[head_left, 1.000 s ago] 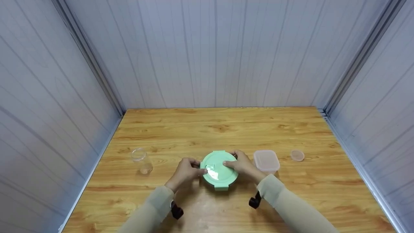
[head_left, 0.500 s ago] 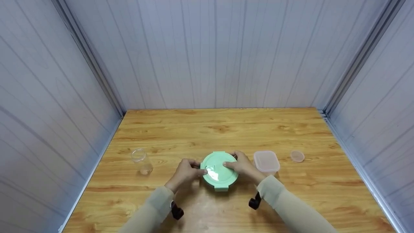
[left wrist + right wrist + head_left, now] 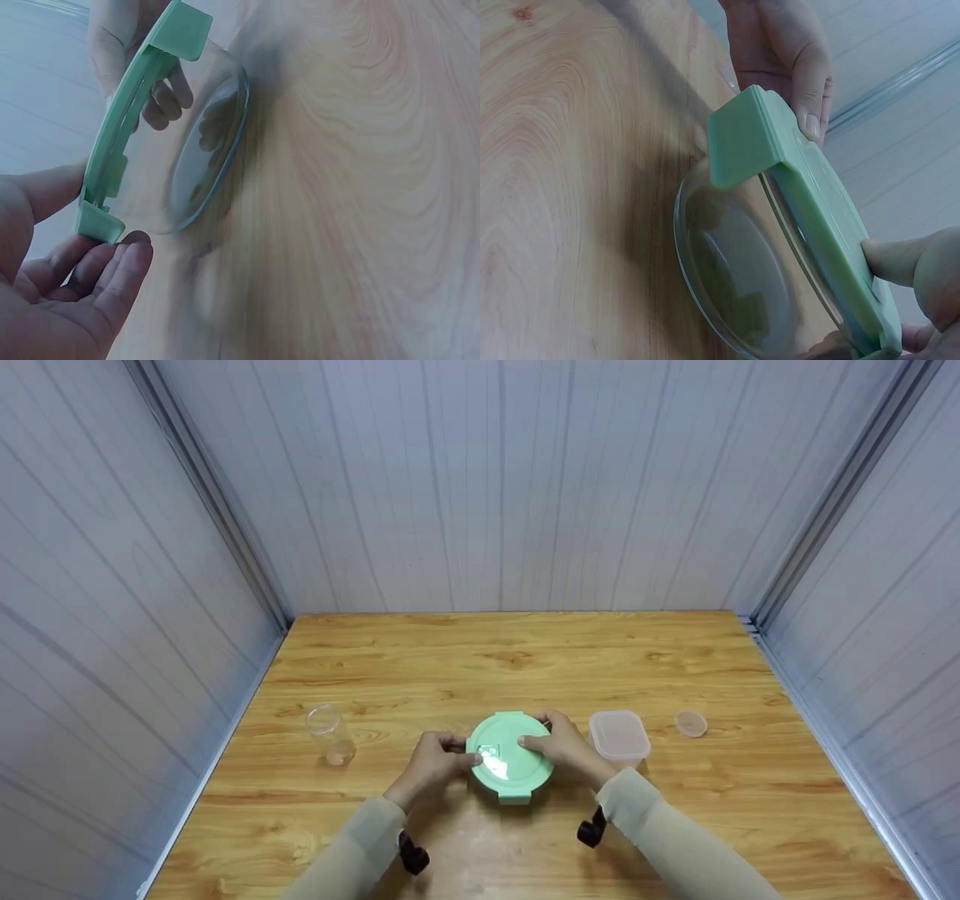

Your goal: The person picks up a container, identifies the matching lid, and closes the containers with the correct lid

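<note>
A round glass food container with a green clip-on lid (image 3: 512, 765) stands near the middle of the wooden table. My left hand (image 3: 433, 765) grips its left rim; in the left wrist view the thumb lies on the lid and the fingers (image 3: 124, 277) curl by a side latch (image 3: 99, 225). On the other side my right hand (image 3: 566, 746) holds the container, thumb (image 3: 896, 259) pressed on the lid's top. Another latch (image 3: 742, 139) hangs angled out from the glass wall in the right wrist view. The clear glass bowl (image 3: 161, 176) shows below the lid.
To the left stands a clear jar (image 3: 330, 735). A square translucent plastic box (image 3: 619, 733) sits just right of my right hand, and a small round translucent lid or cup (image 3: 691, 724) lies farther right. Pale panel walls (image 3: 495, 495) enclose the table (image 3: 510, 660) at the back and sides.
</note>
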Available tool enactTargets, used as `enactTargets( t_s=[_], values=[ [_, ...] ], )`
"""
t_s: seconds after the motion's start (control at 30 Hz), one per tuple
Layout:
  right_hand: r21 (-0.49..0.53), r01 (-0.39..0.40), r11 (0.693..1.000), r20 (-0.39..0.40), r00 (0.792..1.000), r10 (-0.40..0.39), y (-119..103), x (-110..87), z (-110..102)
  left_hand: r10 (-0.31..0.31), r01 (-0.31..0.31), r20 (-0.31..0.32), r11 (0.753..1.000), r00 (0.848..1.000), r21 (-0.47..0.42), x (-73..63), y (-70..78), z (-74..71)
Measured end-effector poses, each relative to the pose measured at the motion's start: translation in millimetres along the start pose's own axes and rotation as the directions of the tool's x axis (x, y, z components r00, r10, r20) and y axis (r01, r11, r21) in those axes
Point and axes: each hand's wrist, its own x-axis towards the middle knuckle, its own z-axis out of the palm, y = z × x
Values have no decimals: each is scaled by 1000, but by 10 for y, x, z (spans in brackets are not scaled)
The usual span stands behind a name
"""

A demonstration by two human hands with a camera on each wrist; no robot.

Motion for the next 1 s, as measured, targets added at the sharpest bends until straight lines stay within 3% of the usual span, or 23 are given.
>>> enactTargets(
  t_s=[0.3, 0.7, 1.0],
  values=[
    [28, -12, 1000, -3, 1000, 12, 12, 6, -1, -11, 11, 2, 999, 1000, -47, 30, -22, 11],
    [-59, 63, 996, 2, 998, -63, 13, -74, -56, -69, 85, 116, 985, 991, -148, 9, 0, 2],
    [-64, -12, 998, 7, 1000, 12, 59, -193, -133, -96, 121, 157, 980, 983, -159, -54, 19, -24]
  ],
)
